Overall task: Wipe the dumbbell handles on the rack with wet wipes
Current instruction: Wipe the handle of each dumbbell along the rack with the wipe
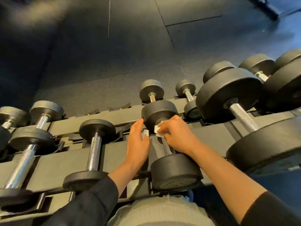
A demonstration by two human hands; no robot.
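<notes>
Wipe [157, 130] sits bunched under your right hand [176, 134], fingers curled over it at the far end of the knurled handle [166, 147], right against the inner face of the far head [158, 114]; your left hand [138, 141] lies just beside, to its left, fingers loosely curled round a second scrap of wipe [145, 134] and not on the bar; the two hands are near each other but apart. The dumbbell itself rests on the rack [68, 162] directly ahead of you, its near head [175, 172] below your right wrist.

From here, wrap the wipe fully round the bar rather than pressing it from above; the knurling probably holds grime in its grooves, so twist as you draw the wipe toward the near head, then push back again; one straight pass is likely too little. Keep the cloth flat enough to cover the bar's underside, which you cannot see from here. Steady the dumbbell with your left hand on the far head if it starts to roll in its cradle; otherwise keep that hand out of the gap between bar and rack beam.

To the left of your left hand waits another small dumbbell [94, 150] with its handle bare; to the right of your right hand a larger one [242, 117].
</notes>
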